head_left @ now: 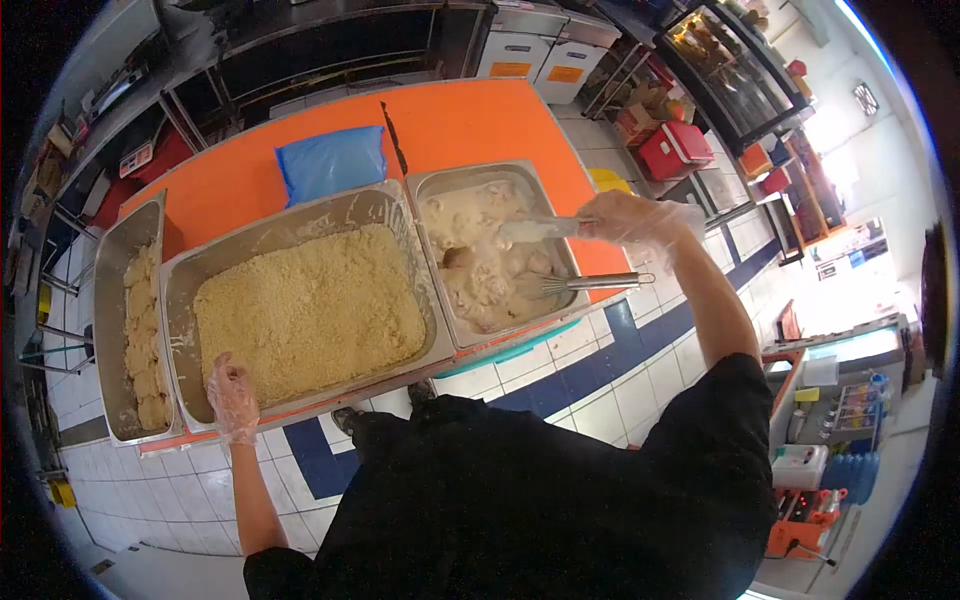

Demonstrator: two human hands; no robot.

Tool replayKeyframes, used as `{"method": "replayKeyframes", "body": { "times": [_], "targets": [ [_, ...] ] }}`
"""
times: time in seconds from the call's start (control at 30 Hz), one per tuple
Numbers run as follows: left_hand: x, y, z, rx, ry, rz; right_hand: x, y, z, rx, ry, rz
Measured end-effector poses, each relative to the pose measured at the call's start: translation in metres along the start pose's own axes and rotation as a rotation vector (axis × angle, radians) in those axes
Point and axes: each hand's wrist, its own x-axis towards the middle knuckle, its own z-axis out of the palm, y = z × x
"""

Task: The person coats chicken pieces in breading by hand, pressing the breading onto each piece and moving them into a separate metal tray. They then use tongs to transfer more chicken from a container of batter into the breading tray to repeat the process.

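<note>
Commercial kitchen: steel counters (pixel 330 12), deep metal food trays (pixel 436 352), glass display case (pixel 735 75), tiled floor (pixel 590 425).

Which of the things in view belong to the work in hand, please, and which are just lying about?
Seemingly in use:
right hand, holding pale utensil
left hand
pan of wet mixture
whisk
pan of crumbs
pan of pale pieces

Seemingly lying about:
blue bag
red cooler

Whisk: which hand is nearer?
Right. The right hand is just beyond the whisk; the left hand is far off, at the near-left corner of the crumb pan.
</note>
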Motion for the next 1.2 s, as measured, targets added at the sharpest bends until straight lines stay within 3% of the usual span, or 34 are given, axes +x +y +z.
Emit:
{"method": "replayKeyframes", "body": {
  "times": [0.03, 0.1, 0.3, 0.37, 0.4, 0.47, 0.5, 0.57, 0.7, 0.8, 0.87, 0.9, 0.97, 1.0, 1.07, 1.13, 1.2],
  "targets": [
    [0.0, 0.002, -0.001, 0.02, -0.007, -0.014, -0.005, -0.011, -0.013, -0.002, 0.001, 0.003],
    [0.002, 0.001, 0.0, -0.005, -0.027, -0.022, -0.015, -0.046, -0.046, 0.039, -0.097, 0.244],
    [-0.001, 0.013, -0.012, 0.001, -0.021, 0.01, -0.02, -0.083, -0.045, -0.019, -0.031, 0.316],
    [0.0, 0.013, -0.011, -0.023, -0.074, -0.042, -0.018, -0.063, 0.002, -0.382, -0.099, -0.012],
    [-0.001, 0.011, -0.009, -0.002, -0.036, -0.031, -0.022, -0.068, 0.01, -0.389, -0.104, -0.02],
    [-0.002, 0.009, -0.006, 0.019, -0.002, -0.025, -0.03, -0.078, 0.023, 0.034, -0.036, -0.077],
    [-0.001, 0.008, -0.006, -0.021, 0.004, -0.003, -0.031, -0.081, 0.024, 0.031, -0.04, -0.079],
    [0.0, 0.01, -0.006, -0.062, 0.009, 0.02, -0.029, -0.086, 0.025, 0.125, -0.069, 0.199],
    [0.002, 0.016, -0.011, -0.04, 0.008, 0.024, -0.013, -0.081, 0.019, 0.166, -0.05, 0.405],
    [0.001, 0.018, -0.012, -0.056, -0.035, -0.028, 0.004, -0.063, 0.026, 0.04, -0.224, 0.307],
    [0.001, 0.02, -0.012, -0.049, -0.029, -0.044, 0.017, -0.052, 0.04, -0.167, -0.25, -0.01],
    [0.002, 0.021, -0.012, -0.014, -0.028, -0.065, 0.025, -0.04, 0.054, -0.17, -0.25, -0.017],
    [0.002, 0.021, -0.012, 0.022, -0.026, -0.095, 0.038, -0.028, 0.073, -0.483, -0.224, -0.363],
    [0.002, 0.02, -0.011, 0.012, -0.037, -0.127, 0.04, -0.029, 0.075, -0.485, -0.225, -0.371],
    [0.001, 0.016, -0.007, 0.002, -0.046, -0.164, 0.044, -0.058, 0.061, -0.036, -0.295, 0.157],
    [0.001, 0.006, -0.002, 0.033, 0.037, -0.027, 0.046, -0.063, 0.061, -0.022, -0.319, 0.177],
    [0.001, 0.0, 0.0, 0.009, 0.014, -0.02, 0.043, -0.057, 0.069, -0.005, -0.335, 0.206]
  ]
}}
